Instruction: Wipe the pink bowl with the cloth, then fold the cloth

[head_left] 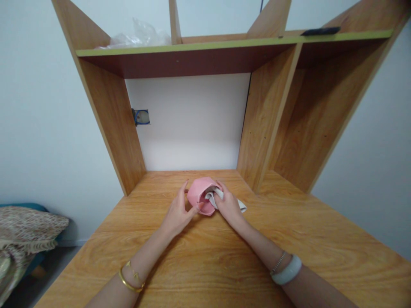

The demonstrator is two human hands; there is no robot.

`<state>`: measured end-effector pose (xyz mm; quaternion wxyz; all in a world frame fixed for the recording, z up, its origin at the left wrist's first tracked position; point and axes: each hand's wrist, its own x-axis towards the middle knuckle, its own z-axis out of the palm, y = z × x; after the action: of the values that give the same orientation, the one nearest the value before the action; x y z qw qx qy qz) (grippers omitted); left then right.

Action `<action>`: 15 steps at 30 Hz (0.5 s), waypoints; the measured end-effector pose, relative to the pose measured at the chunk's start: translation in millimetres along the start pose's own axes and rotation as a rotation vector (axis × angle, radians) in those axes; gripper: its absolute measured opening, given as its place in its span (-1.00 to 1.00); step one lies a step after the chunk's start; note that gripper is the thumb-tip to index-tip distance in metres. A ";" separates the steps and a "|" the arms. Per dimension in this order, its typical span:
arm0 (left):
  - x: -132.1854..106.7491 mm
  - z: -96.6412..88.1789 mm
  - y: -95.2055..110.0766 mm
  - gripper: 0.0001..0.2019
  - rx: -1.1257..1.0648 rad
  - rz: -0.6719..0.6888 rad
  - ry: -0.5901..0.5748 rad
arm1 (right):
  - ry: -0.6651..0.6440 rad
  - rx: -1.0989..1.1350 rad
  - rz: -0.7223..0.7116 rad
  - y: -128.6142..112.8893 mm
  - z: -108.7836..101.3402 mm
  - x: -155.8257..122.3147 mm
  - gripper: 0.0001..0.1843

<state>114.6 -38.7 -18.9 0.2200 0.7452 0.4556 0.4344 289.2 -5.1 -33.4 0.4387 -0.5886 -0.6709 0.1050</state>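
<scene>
A pink bowl (pixel 199 192) is tilted on its side over the wooden desk (pixel 205 256), its opening turned toward me. My left hand (pixel 177 212) grips the bowl's left side, thumb on the rim. My right hand (pixel 228 204) is closed on a white cloth (pixel 214 196), pressing part of it inside the bowl. The cloth's loose end (pixel 241 206) trails out to the right, past the hand.
A wooden hutch rises at the back of the desk with upright panels (pixel 263 128) and a green-edged shelf (pixel 224 42). A clear plastic bag (pixel 138 36) and a dark flat object (pixel 319 31) lie on the shelf. Patterned fabric (pixel 22 231) sits at the lower left.
</scene>
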 end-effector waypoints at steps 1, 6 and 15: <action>-1.1 3.2 0.1 -0.22 -0.039 0.028 -0.025 | 0.025 0.094 -0.001 1.6 1.6 1.0 -0.55; -6.4 18.9 1.9 -0.22 -0.200 -0.003 -0.087 | 0.062 0.389 -0.001 6.8 19.4 -0.6 -0.57; -3.7 11.1 6.0 -0.28 0.010 -0.066 0.025 | -0.013 0.179 0.108 8.1 19.0 4.9 -0.23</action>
<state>126.2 -44.1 -22.1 0.2247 0.7253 0.4850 0.4338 281.7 8.7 -47.7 0.4790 -0.5816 -0.6289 0.1919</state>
